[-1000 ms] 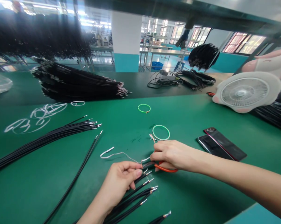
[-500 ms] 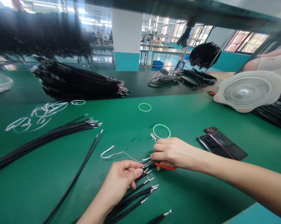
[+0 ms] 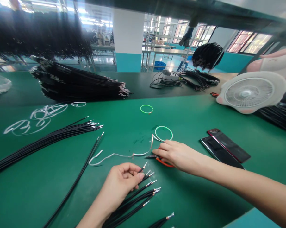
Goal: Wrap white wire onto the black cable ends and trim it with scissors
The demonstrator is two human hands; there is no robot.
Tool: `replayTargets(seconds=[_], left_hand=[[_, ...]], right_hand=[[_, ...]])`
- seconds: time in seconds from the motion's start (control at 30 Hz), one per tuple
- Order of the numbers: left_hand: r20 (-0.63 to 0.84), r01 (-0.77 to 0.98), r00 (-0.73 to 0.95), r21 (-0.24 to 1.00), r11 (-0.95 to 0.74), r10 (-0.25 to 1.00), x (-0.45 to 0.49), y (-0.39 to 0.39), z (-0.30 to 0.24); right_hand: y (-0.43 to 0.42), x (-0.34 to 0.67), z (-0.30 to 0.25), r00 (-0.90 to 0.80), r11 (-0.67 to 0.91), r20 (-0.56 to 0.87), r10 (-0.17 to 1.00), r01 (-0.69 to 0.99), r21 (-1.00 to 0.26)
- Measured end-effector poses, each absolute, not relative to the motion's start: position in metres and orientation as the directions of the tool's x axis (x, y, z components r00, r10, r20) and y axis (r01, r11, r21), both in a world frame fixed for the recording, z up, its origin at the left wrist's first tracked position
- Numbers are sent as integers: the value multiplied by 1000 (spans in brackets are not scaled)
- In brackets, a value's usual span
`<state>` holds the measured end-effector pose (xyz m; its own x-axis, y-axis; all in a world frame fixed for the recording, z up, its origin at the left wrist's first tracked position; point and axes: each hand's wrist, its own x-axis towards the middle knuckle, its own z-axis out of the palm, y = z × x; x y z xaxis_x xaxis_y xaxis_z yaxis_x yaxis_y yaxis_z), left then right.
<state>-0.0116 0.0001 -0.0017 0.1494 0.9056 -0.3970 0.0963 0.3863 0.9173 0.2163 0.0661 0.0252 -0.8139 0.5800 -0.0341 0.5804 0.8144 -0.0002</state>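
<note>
My left hand (image 3: 120, 186) pinches the ends of several black wires with crimped metal terminals (image 3: 138, 198), which fan out below it over the green mat (image 3: 181, 190). My right hand (image 3: 178, 155) is shut on small orange-handled snips (image 3: 163, 162), their dark blades (image 3: 150, 156) pointing left. A thin white strand (image 3: 114, 155) lies on the mat just left of the blades. It curls up towards a green-and-white wire ring (image 3: 164, 133) beside my right fingers. Part of the snips is hidden by my right hand.
A smaller green ring (image 3: 146, 109) and white wire scraps (image 3: 36, 118) lie on the mat. Black wire bundles (image 3: 45, 145) lie to the left, with a large pile (image 3: 78, 84) behind. Two phones (image 3: 220, 152) and a white fan (image 3: 248, 93) stand to the right.
The white strand has shifted left and now lies apart from the black wire ends. My right hand and the snips have moved up and slightly away from my left hand.
</note>
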Motion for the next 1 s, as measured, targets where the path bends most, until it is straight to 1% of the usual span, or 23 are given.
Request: replayTargets(seconds=[0.13,0.2,0.27,0.33,0.37,0.43,0.53,0.73,0.8,1.0], left_hand=[[-406,149,181,912,383,896,-16,-2,0],[-401,165,161,912,376,902,-17,-3,0],[-391,171,141,915,367,910,-16,-2,1],[-369,180,136,922,343,919,-15,-2,2],[-354,193,134,925,326,926,-14,-2,3],[-322,243,126,927,286,938,-14,-3,3],[-301,294,126,921,255,945,-14,-4,2],[-412,232,141,898,375,900,-17,-6,-5],[-414,204,153,902,381,897,-17,-6,-7],[-423,165,159,902,399,892,-18,-7,-6]], right_hand=[[65,221,26,-781,781,-63,621,624,-42],[61,218,31,-769,766,-17,639,639,-78],[56,211,37,-761,763,79,644,631,-144],[51,201,40,-768,785,176,616,580,-216],[49,195,40,-780,803,202,592,548,-236],[46,187,37,-809,831,212,549,501,-241],[43,180,30,-843,858,186,505,467,-214],[45,184,21,-893,913,199,403,377,-157],[48,186,18,-889,908,208,409,374,-188],[53,192,11,-839,855,262,476,374,-359]])
